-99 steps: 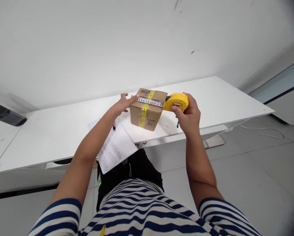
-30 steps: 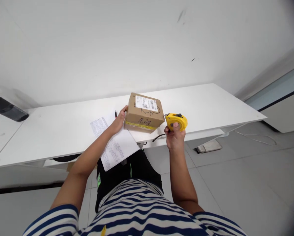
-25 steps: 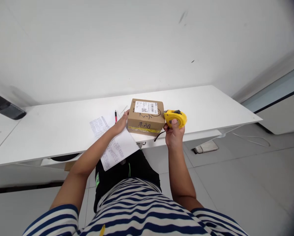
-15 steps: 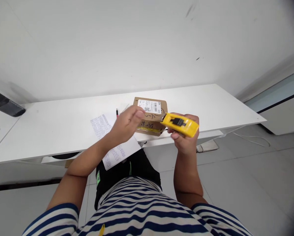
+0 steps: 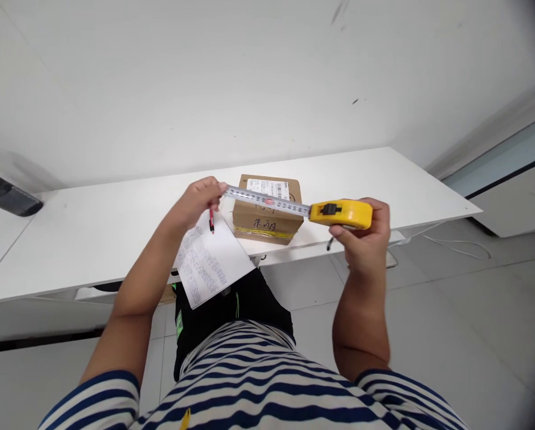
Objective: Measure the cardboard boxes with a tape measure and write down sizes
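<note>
My right hand (image 5: pixel 369 234) is wrapped round a yellow tape measure (image 5: pixel 344 214) with a black button on its side. Out of its left end runs a metal blade (image 5: pixel 267 201) with printed numbers. My left hand (image 5: pixel 201 202) pinches the free end of that blade, so it stretches between both hands. Behind and below the blade stands a brown cardboard box (image 5: pixel 266 224) with a white label (image 5: pixel 267 187) on top, partly covered by the blade. Handwriting and yellow tape show on the box's front. Whether the blade touches the box I cannot tell.
Left of the box, a written-on paper (image 5: pixel 209 263) overhangs the front edge of the white table (image 5: pixel 92 233), with a red and black pen (image 5: pixel 211 221) on it. A black object (image 5: pixel 8 191) stands at the far left. A cable (image 5: pixel 455 248) lies on the floor at right.
My hands have moved apart, left hand leftward and right hand rightward. A length of blade now shows between them, pulled out of the tape measure.
</note>
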Demonstrator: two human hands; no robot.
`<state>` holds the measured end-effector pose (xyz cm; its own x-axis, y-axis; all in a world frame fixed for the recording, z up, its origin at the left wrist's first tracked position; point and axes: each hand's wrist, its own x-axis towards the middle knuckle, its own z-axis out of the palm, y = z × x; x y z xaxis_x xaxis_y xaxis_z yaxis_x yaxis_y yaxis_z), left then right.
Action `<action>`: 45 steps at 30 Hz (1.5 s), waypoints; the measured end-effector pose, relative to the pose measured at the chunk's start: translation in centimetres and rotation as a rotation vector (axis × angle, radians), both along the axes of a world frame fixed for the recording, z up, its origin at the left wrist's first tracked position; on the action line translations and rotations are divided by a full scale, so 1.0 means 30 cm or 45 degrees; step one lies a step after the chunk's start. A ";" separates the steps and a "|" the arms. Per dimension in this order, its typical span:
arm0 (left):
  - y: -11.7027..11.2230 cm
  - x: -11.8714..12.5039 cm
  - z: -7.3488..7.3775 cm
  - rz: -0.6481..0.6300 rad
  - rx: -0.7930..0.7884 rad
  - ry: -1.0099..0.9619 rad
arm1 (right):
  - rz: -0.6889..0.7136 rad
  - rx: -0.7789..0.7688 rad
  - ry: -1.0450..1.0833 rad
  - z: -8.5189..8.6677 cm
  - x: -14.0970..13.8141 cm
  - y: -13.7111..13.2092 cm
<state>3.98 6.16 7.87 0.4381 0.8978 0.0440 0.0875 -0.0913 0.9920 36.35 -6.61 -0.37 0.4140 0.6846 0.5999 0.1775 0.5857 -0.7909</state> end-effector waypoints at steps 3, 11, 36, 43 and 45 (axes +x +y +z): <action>0.112 -0.061 -0.057 0.175 -0.193 0.040 | -0.216 0.003 0.083 -0.030 0.099 0.033; 0.141 0.004 -0.136 -0.027 -0.308 0.265 | -0.163 -0.226 0.148 -0.073 0.118 0.197; -0.138 -0.071 0.060 0.095 0.292 0.182 | -0.348 0.332 -0.245 0.000 -0.182 0.009; -0.300 -0.095 -0.081 -0.022 -0.016 0.069 | -0.023 0.595 -0.559 -0.092 -0.523 0.017; -0.284 -0.117 -0.124 0.034 -0.248 -0.102 | -0.074 0.547 -0.588 -0.129 -0.609 0.061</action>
<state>0.46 -2.37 4.16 0.4159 0.9041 -0.0982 0.0078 0.1044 0.9945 18.08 -4.78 -4.22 0.0761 0.3270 0.9420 0.4854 0.8131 -0.3215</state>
